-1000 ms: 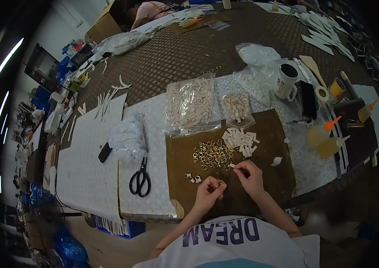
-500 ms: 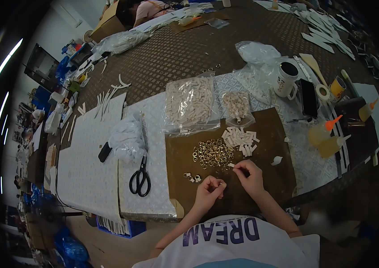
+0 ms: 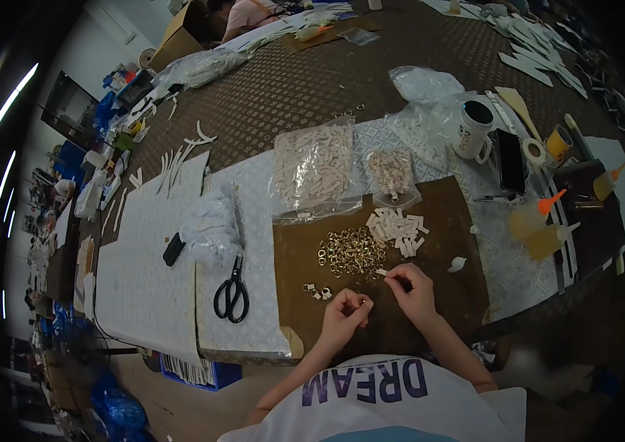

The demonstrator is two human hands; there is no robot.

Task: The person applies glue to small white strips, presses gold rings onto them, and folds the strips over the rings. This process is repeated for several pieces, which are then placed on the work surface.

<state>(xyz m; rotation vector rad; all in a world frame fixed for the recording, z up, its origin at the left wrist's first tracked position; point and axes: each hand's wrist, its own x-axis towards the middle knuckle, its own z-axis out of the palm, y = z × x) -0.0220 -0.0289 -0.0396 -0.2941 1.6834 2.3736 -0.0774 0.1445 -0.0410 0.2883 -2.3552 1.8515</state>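
Note:
Over the brown mat (image 3: 445,309), my left hand (image 3: 343,315) pinches a small gold-coloured metal piece, mostly hidden by the fingertips. My right hand (image 3: 414,292) holds a small white strip (image 3: 382,272) between thumb and forefinger. Just beyond the hands lies a heap of gold-coloured metal rings (image 3: 355,253). Beside it, to the right, is a pile of short white strips (image 3: 401,230). Several rings with white strips on them (image 3: 318,292) form a small group left of my left hand.
Clear bags of white pieces (image 3: 314,166) lie beyond the mat. Black-handled scissors (image 3: 232,298) and a plastic bag (image 3: 212,228) are at left. To the right stand glue bottles (image 3: 532,217), a mug (image 3: 472,131) and a phone (image 3: 509,162). Another person (image 3: 250,18) sits across the table.

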